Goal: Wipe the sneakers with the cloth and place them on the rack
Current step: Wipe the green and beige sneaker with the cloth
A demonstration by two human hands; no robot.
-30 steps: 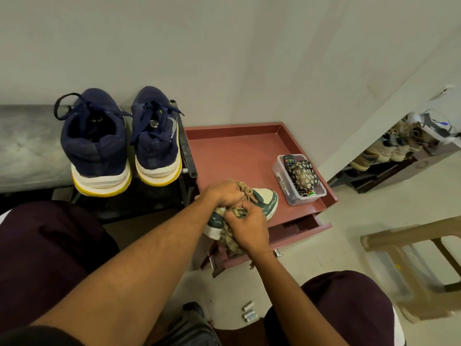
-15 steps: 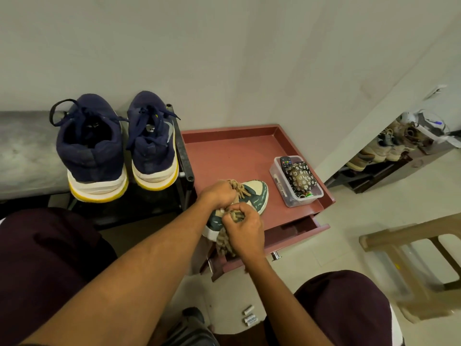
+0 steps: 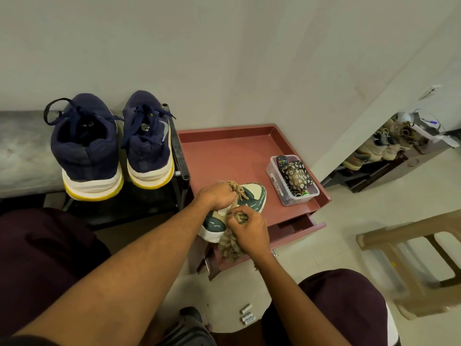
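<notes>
— While the left hand (image 3: 217, 196) grips the sneaker (image 3: 253, 196) on the tray (image 3: 224, 156), what's the right hand (image 3: 249, 228) doing?
— Clutching the cloth (image 3: 229, 247) against its side: wiping, I'd say. Next, lift it onto the rack (image 3: 180, 156).

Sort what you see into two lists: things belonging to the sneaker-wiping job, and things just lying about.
Job: green sneaker, cloth, left hand, right hand, navy sneakers, rack.
Lying about: tub, remote, batteries, stool.
</notes>
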